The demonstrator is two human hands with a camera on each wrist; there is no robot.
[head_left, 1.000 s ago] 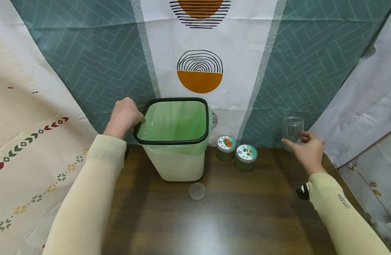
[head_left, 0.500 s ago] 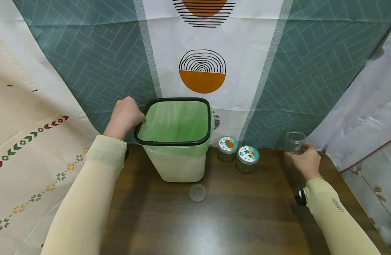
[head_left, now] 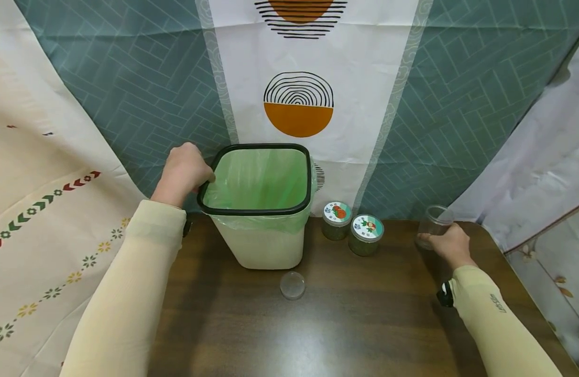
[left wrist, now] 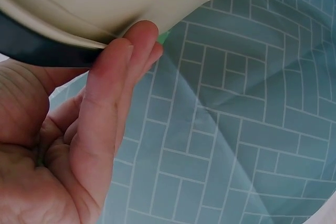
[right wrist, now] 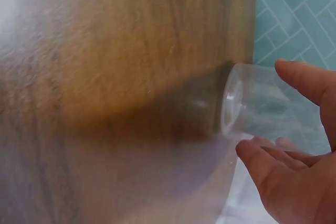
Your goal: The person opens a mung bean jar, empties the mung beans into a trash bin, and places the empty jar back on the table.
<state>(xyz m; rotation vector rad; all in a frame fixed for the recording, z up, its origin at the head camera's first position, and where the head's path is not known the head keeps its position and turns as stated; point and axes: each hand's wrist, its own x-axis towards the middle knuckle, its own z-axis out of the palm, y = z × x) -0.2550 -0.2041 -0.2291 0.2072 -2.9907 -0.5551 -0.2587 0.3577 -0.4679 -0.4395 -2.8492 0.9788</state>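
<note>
gripping a clear jar (head_left: 430,226) at the table's (head_left: 364,319) right end, the right hand (head_left: 451,245) is not yet letting go, while the left hand (head_left: 184,168) is pinching the already lined bin's (head_left: 268,243) rim (head_left: 253,212).

Bin (head_left: 270,243): cream, squarish, upright, mouth edged by black rim (head_left: 251,211), lined with pale green liner (head_left: 256,178). Jar (head_left: 429,226): clear, cylindrical, near upright, well right of bin.

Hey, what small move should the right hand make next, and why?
Probably settle the clear cup squarely onto the table: the right hand holds it low, base at or very near the surface, though contact itself is unclear.
</note>
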